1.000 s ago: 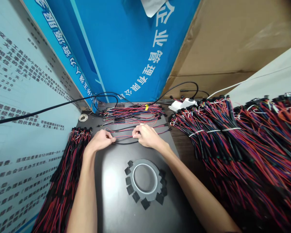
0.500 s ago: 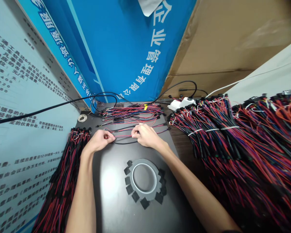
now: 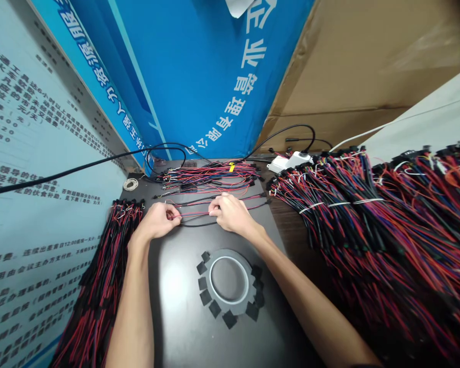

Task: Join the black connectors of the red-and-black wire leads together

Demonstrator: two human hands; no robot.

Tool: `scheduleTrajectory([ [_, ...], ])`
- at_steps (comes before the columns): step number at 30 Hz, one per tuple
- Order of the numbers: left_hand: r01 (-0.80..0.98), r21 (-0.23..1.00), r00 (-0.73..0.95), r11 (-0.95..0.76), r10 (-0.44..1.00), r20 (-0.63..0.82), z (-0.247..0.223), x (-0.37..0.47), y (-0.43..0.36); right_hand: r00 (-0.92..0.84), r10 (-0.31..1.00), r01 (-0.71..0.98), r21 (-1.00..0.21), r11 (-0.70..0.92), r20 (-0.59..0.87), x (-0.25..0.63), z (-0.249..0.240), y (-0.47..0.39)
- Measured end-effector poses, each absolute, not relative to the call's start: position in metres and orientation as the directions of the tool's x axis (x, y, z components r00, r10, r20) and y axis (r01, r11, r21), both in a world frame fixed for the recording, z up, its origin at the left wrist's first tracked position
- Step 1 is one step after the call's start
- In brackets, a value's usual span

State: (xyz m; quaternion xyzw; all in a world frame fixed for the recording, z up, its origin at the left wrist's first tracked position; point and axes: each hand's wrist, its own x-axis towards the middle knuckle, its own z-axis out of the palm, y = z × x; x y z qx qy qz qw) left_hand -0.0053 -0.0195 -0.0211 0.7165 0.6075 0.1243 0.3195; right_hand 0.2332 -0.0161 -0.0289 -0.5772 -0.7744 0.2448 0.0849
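A thin red and black wire harness [image 3: 194, 214] stretches between my two hands over the dark table. My left hand [image 3: 161, 220] pinches its left part, fingertips pressed together. The right part is gripped by my right hand [image 3: 230, 212], its fingers closed and partly covering the wires. A black cable [image 3: 199, 225] curves on the table just below the held stretch. Beyond my hands lies a loose pile of wire harnesses [image 3: 210, 174] with a yellow tag [image 3: 232, 167] on it. Nearer to me sits a grey ring [image 3: 230, 255] with black tape pieces stuck around its edge.
Big tied bundles of harnesses [image 3: 341, 214] fill the right side. Another bundle [image 3: 111, 255] hangs along the left edge. A coil of white cord [image 3: 130, 184] lies at the back left, and a white adapter [image 3: 291, 162] at the back right. Blue and cardboard panels [image 3: 199, 76] stand behind.
The camera view has shifted slightly. Both hands keep their pinch on the harness in nearly the same place, with the red wire now bowing a little between them.
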Motion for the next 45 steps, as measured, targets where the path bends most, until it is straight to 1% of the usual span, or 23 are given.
scheduleTrajectory([
  [7,0.79,0.609,0.228,-0.065,0.954,-0.195,-0.022,-0.005,-0.019,-0.293,0.941,0.866,-0.463,0.187,-0.169,0.231,-0.03,-0.017],
  [14,0.798,0.601,0.213,-0.049,0.955,-0.204,-0.02,-0.002,-0.02,-0.297,0.942,0.874,-0.44,0.204,-0.153,0.23,-0.028,-0.018],
  [17,0.793,0.605,0.244,-0.071,0.947,-0.209,-0.016,-0.005,-0.02,-0.311,0.939,0.869,-0.445,0.219,-0.145,0.232,-0.027,-0.016],
  [20,0.785,0.608,0.309,-0.118,0.926,-0.218,-0.008,-0.003,-0.021,-0.332,0.933,0.859,-0.452,0.239,-0.136,0.234,-0.027,-0.014],
  [24,0.758,0.609,0.405,-0.235,0.901,-0.155,0.002,0.019,-0.023,-0.354,0.927,0.847,-0.464,0.26,-0.126,0.234,-0.028,-0.014],
  [28,0.745,0.577,0.47,-0.334,0.877,-0.1,0.0,0.051,-0.023,-0.38,0.919,0.84,-0.456,0.295,-0.106,0.231,-0.026,-0.019],
  [34,0.713,0.631,0.471,-0.306,0.875,-0.108,-0.012,0.062,-0.02,-0.341,0.932,0.849,-0.465,0.251,-0.12,0.229,-0.02,-0.024],
  [38,0.725,0.621,0.461,-0.298,0.88,-0.115,-0.018,0.057,-0.018,-0.319,0.94,0.853,-0.469,0.228,-0.123,0.229,-0.021,-0.025],
  [40,0.725,0.627,0.437,-0.285,0.894,-0.097,-0.022,0.057,-0.018,-0.32,0.94,0.845,-0.484,0.227,-0.119,0.229,-0.022,-0.024],
  [42,0.723,0.639,0.404,-0.261,0.911,-0.084,-0.024,0.059,-0.018,-0.351,0.929,0.814,-0.529,0.24,-0.119,0.233,-0.023,-0.022],
  [45,0.706,0.672,0.369,-0.221,0.926,-0.083,-0.026,0.063,-0.019,-0.476,0.874,0.685,-0.666,0.295,-0.102,0.246,-0.023,-0.015],
])
